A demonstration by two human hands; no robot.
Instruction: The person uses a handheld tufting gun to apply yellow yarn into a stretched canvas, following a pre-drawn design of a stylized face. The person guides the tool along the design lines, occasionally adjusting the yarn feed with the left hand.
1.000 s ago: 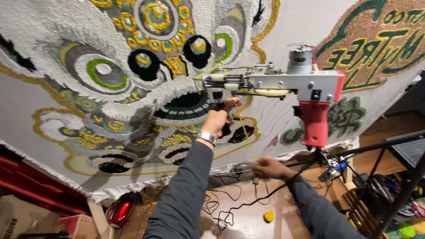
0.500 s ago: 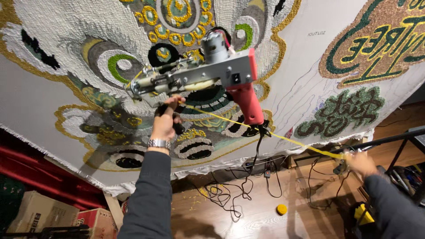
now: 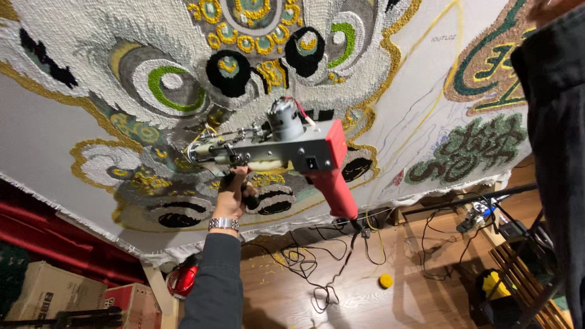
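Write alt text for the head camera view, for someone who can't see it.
A left hand holds a grey and red tufting gun by its front grip against a large tufted rug with swirling patterns. A dark sleeve fills the right edge; cables lie on the wooden floor below.

My left hand [image 3: 231,194]: bare, no glove, no ring visible. Metal link watch band [image 3: 224,224] at wrist, silver, shiny, segmented. Below it my left sleeve [image 3: 212,283]: dark grey, long, plain cloth, cuff snug just under band, soft creases along forearm. My right sleeve [image 3: 556,152]: same dark cloth, fills right edge of view, close to camera, blurred, seam line faint. Right hand mostly out of view at top corner.
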